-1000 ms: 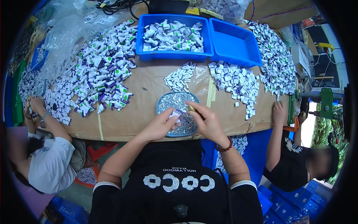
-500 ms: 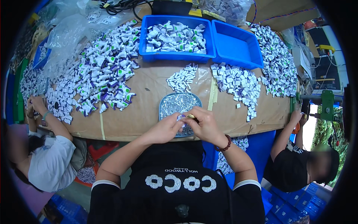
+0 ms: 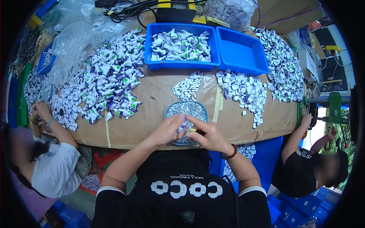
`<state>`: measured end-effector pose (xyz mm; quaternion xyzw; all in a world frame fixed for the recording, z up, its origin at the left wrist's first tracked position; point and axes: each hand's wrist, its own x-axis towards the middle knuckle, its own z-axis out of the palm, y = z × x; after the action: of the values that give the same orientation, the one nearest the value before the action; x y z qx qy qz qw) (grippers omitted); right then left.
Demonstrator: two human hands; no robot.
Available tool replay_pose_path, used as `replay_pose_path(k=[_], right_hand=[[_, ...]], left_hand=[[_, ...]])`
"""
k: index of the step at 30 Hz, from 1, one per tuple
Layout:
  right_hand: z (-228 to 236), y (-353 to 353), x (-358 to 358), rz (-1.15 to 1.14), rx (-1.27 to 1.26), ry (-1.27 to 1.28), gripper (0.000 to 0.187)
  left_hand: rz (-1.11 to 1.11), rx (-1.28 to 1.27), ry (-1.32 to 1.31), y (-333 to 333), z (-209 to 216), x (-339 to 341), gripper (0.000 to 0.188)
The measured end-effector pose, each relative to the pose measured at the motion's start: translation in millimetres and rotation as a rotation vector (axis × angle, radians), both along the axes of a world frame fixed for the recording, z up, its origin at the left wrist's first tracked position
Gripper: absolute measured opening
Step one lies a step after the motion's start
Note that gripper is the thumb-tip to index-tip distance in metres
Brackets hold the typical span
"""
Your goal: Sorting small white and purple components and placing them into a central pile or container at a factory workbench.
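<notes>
Both my hands meet over a shallow grey-blue tray point(image 3: 205, 110) heaped with small shiny metal pins or screws. Closed fingers of my left hand point(image 3: 167, 131) hold a small white-and-purple plastic part point(image 3: 181, 125). My right hand point(image 3: 210, 136), a beaded bracelet at its wrist, is pinched against that part from the right; what it grips itself is hidden. Something small and yellow point(image 3: 191, 130) shows at its thumb tip, too small to identify. Just beyond the tray lies a pile of slim white plastic pieces point(image 3: 188, 86).
Right of them spreads a pile of white-and-purple blocks point(image 3: 243, 89). At the back stand a blue bin point(image 3: 182, 66) of figure parts and another blue bin point(image 3: 243, 45). Figure parts point(image 3: 110, 76) cover the left. One person works on each side point(image 3: 53, 167), point(image 3: 300, 167).
My hands have shifted slightly, the right index finger now reaching over the part. The view has tilted a little. The person at the right has moved one hand away from the machine.
</notes>
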<state>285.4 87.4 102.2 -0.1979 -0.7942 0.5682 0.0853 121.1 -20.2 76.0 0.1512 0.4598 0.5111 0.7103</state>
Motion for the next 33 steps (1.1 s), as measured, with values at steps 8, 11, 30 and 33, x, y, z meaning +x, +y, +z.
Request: replay_pose_path(k=[8, 11, 30, 33], right_hand=[[-4.5, -3.1, 5.6, 0.003, -0.048, -0.017, 0.056], [-4.4, -4.1, 7.2, 0.009, -0.036, -0.012, 0.056], [-29.5, 1.2, -2.8, -0.067, -0.162, 0.152, 0.04], [-34.0, 7.3, -6.3, -0.111, -0.197, 0.136, 0.045]], left_hand=[[-0.034, 0.148, 0.291, -3.5, -15.2, 8.2, 0.046], [-0.075, 0.176, 0.236, -3.0, -10.8, 5.1, 0.045], [-0.089, 0.306, 0.565, -5.4, -10.0, 7.4, 0.049], [-0.161, 0.285, 0.582, 16.7, -12.8, -6.0, 0.041]])
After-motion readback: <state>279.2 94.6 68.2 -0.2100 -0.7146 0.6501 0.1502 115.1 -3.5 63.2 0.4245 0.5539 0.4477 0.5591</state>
